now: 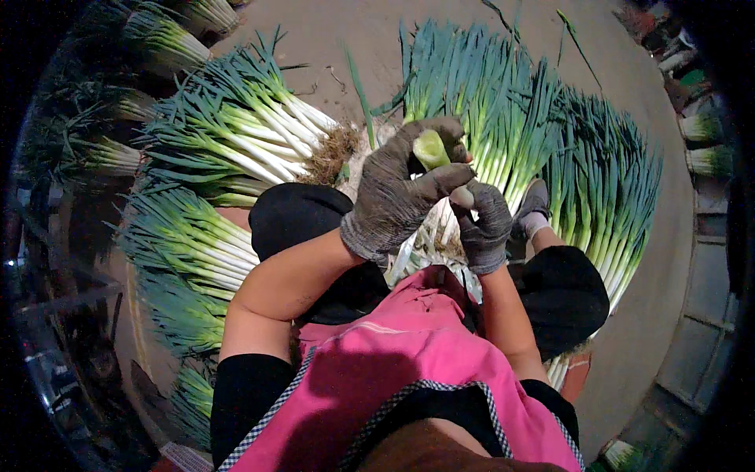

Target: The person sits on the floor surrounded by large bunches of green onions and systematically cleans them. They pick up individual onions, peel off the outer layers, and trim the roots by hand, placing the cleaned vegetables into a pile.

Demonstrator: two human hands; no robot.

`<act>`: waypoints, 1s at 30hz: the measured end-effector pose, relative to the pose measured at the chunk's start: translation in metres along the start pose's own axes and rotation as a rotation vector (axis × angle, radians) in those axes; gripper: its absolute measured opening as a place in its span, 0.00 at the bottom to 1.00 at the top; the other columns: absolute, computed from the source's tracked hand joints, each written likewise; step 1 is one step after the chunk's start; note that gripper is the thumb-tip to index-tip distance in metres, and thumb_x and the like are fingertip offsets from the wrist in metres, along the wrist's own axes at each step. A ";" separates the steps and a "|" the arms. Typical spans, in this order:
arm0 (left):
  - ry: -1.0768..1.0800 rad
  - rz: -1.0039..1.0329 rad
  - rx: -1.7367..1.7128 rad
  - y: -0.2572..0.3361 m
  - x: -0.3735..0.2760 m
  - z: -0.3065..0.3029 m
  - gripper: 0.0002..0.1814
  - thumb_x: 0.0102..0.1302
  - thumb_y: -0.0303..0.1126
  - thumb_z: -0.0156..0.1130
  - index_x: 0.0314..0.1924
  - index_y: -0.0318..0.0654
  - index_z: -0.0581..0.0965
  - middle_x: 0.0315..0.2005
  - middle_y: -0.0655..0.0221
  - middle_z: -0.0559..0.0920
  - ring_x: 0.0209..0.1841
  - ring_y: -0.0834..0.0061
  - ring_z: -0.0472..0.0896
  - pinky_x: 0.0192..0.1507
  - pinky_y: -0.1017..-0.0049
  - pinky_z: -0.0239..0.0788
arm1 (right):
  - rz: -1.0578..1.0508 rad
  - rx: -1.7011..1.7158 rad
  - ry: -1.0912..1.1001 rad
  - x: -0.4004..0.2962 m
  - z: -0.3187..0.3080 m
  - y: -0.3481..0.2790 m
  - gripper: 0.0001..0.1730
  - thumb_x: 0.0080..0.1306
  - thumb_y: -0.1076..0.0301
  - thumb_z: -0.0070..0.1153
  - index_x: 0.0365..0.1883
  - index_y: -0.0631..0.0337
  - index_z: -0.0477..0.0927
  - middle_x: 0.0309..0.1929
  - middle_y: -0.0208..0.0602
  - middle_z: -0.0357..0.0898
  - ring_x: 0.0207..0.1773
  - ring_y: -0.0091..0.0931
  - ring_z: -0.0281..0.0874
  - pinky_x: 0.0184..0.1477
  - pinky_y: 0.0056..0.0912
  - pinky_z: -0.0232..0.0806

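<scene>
My left hand (394, 187), in a dirty grey knit glove, is wrapped around a pale green leek or green onion stalk (431, 150). One end of that stalk faces up towards me; the rest is hidden by the hand. Just below and to the right, my right hand (488, 227), gloved too, is curled close to the left fingertips. A pale tip shows at its thumb, and whether it pinches anything is hidden. Under both hands lie white peelings and roots (439, 239) between my knees.
Trimmed-looking long green onions (481, 112) lie in a row ahead and to the right (601, 183). On the left are a rooted pile (248, 130) and more stalks (200, 242). A shoe (532, 203) stands beside the row. Further bundles (168, 41) lie at the upper left.
</scene>
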State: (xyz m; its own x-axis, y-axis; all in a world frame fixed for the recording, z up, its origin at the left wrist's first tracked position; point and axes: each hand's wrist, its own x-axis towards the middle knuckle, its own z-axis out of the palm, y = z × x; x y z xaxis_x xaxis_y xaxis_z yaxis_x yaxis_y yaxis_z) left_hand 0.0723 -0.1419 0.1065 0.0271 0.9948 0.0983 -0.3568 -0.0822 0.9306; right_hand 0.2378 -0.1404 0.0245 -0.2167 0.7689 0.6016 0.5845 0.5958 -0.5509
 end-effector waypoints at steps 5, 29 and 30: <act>-0.022 -0.039 0.148 -0.015 0.008 -0.010 0.16 0.57 0.30 0.60 0.45 0.35 0.71 0.33 0.70 0.76 0.37 0.81 0.75 0.40 0.80 0.68 | 0.076 0.080 -0.098 -0.008 0.002 0.000 0.19 0.47 0.72 0.61 0.41 0.58 0.75 0.33 0.39 0.76 0.36 0.35 0.74 0.39 0.33 0.66; 0.050 -0.119 0.229 -0.035 0.011 -0.015 0.29 0.60 0.44 0.56 0.54 0.33 0.63 0.43 0.62 0.73 0.45 0.75 0.73 0.47 0.76 0.64 | -0.341 -0.019 0.265 0.212 -0.103 0.012 0.16 0.57 0.58 0.53 0.39 0.60 0.71 0.25 0.28 0.71 0.26 0.21 0.67 0.27 0.24 0.62; 0.080 -0.072 0.253 -0.031 0.011 -0.018 0.27 0.59 0.43 0.57 0.52 0.32 0.64 0.41 0.64 0.73 0.43 0.75 0.73 0.47 0.76 0.64 | -0.317 -0.040 0.169 0.222 -0.064 0.023 0.16 0.58 0.58 0.53 0.38 0.60 0.71 0.23 0.28 0.70 0.24 0.22 0.66 0.26 0.24 0.61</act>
State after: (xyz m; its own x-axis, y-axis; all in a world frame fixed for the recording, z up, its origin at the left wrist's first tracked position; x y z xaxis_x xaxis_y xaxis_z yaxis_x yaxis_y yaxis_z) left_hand 0.0666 -0.1272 0.0722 -0.0336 0.9994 0.0100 -0.1116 -0.0137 0.9937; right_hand 0.2537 0.0295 0.1826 -0.2612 0.4963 0.8279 0.5399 0.7861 -0.3009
